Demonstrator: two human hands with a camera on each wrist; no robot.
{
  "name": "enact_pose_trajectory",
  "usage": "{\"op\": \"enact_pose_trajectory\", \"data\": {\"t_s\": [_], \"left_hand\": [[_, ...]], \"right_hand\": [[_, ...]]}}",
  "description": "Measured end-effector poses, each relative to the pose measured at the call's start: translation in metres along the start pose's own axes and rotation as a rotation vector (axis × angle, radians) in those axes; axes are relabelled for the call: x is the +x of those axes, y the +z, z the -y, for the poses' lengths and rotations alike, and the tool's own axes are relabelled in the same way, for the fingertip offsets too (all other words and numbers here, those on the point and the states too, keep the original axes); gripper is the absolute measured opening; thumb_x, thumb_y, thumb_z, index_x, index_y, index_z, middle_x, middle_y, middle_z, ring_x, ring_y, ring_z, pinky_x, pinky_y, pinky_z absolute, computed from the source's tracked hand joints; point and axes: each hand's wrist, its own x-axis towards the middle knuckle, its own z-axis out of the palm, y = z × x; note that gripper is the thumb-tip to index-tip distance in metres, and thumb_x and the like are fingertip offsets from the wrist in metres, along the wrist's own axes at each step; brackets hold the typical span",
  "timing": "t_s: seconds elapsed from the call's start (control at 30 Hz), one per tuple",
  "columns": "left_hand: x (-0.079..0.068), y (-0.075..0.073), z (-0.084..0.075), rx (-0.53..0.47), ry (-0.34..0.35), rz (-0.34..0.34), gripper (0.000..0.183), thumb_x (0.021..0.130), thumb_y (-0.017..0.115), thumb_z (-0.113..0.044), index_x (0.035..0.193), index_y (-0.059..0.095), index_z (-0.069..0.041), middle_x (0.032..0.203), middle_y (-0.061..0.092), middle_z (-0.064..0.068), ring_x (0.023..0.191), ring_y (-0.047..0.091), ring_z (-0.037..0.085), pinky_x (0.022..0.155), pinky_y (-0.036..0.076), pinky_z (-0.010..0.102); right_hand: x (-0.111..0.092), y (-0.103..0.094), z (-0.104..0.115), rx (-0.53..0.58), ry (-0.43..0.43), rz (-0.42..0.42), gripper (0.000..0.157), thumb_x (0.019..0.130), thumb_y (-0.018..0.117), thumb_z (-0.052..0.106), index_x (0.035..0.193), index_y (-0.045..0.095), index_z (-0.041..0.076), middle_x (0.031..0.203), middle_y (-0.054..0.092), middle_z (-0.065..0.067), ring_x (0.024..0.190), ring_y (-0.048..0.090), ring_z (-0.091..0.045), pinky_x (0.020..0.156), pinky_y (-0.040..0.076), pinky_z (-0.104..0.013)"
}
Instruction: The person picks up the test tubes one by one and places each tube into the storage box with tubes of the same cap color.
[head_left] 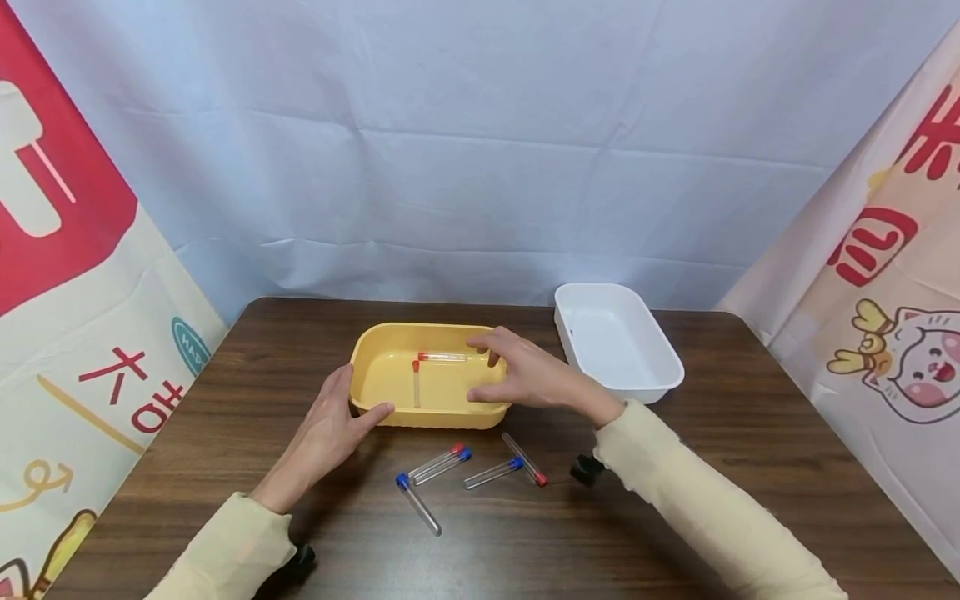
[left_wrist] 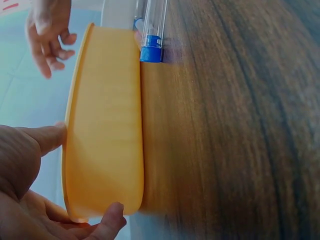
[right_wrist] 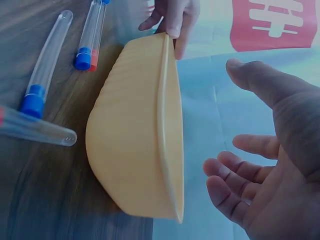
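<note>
Your left hand grips the left end of the yellow tray. Your thumb lies on the rim by the front corner, and your fingers bend round the outside of that end. Your right hand is wide, with nothing in it, and hangs over the right end of the tray, thumb well apart from the fingers (the right wrist view shows it clear of the rim).

The yellow tray sits on the brown table in front of you. Two tubes with red caps lie in it. The back tube lies sideways with its cap to the left, and the other inside tube points toward you, with its cap at the far end.

Five more tubes lie on the table, on your side of the tray. A red-capped tube and a blue-capped tube lie side by side. The tube nearest you has a blue cap. To the right, another blue tube has its cap just beside the last red tube (you cannot tell if they touch).

A white tray stands farther back on the right. A pale blue cloth hangs behind the table.
</note>
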Motion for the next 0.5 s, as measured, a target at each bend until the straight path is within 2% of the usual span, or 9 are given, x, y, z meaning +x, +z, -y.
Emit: {"op": "enact_pose_trajectory", "data": {"t_s": [0.2,0.37,0.5], "left_hand": [[0.001,0.0,-0.001,0.0,-0.009,0.003,0.093,0.099,0.07,-0.042,0.161,0.019,0.006,0.162,0.023,0.028,0.147,0.031,0.043,0.118,0.029,0.06],[0.002,0.001,-0.001,0.001,-0.015,0.006,0.093,0.099,0.069,-0.042,0.161,0.018,0.006,0.163,0.023,0.027,0.147,0.031,0.043,0.118,0.028,0.059],[0.002,0.001,-0.001,0.002,-0.019,0.009,0.094,0.099,0.069,-0.043,0.161,0.018,0.005,0.163,0.023,0.027,0.147,0.03,0.043,0.119,0.028,0.059]], "right_hand": [[-0.035,-0.013,-0.002,0.022,-0.023,-0.071,0.072,0.086,0.085,0.038,0.145,0.056,0.008,0.124,0.059,-0.005,0.103,0.06,-0.023,0.078,0.055,-0.036],[-0.061,-0.019,-0.006,0.041,-0.029,-0.105,0.068,0.086,0.086,0.033,0.143,0.058,0.009,0.128,0.061,-0.006,0.106,0.061,-0.021,0.08,0.056,-0.04],[-0.077,-0.019,-0.012,0.043,-0.028,-0.12,0.066,0.086,0.086,0.031,0.143,0.058,0.011,0.127,0.062,-0.003,0.105,0.062,-0.021,0.08,0.056,-0.037]]}}
